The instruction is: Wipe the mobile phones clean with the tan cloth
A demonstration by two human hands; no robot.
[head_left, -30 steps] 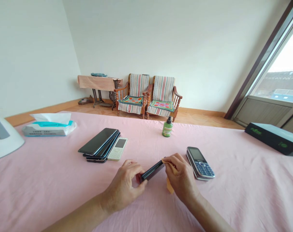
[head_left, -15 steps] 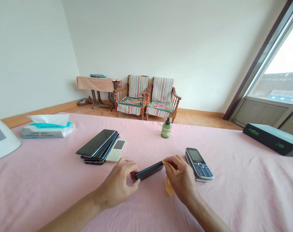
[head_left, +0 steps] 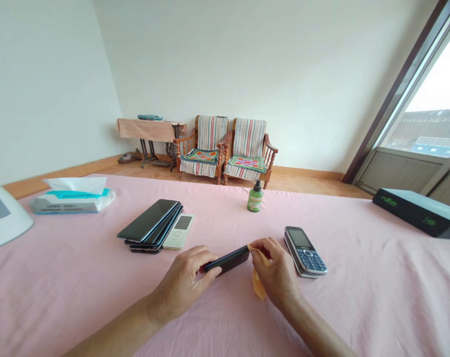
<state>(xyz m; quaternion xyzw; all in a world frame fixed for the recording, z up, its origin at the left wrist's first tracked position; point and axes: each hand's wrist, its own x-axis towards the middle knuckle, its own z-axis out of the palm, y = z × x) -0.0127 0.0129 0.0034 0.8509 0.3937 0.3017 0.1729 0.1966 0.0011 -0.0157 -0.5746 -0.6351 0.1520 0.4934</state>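
Observation:
My left hand [head_left: 184, 282] grips the near end of a small black phone [head_left: 228, 260], held on edge just above the pink tablecloth [head_left: 80, 277]. My right hand [head_left: 277, 275] pinches a small orange cloth [head_left: 257, 288] against the phone's far end; part of the cloth hangs below my palm. A dark blue keypad phone [head_left: 306, 244] lies flat just right of my right hand. Left of my hands lies a stack of black smartphones [head_left: 150, 227] with a white keypad phone [head_left: 179, 231] beside it.
A green bottle [head_left: 255, 197] stands behind the hands. A tissue pack [head_left: 72, 197] and a white rounded object [head_left: 4, 218] sit at the left, a dark box [head_left: 420, 212] at the right edge. Two wooden chairs [head_left: 227, 148] and a small table stand by the far wall.
The black phone has tilted and shifted slightly in my hands, with my left fingers moving along its near end. My right hand stays pinched on the cloth at the far end.

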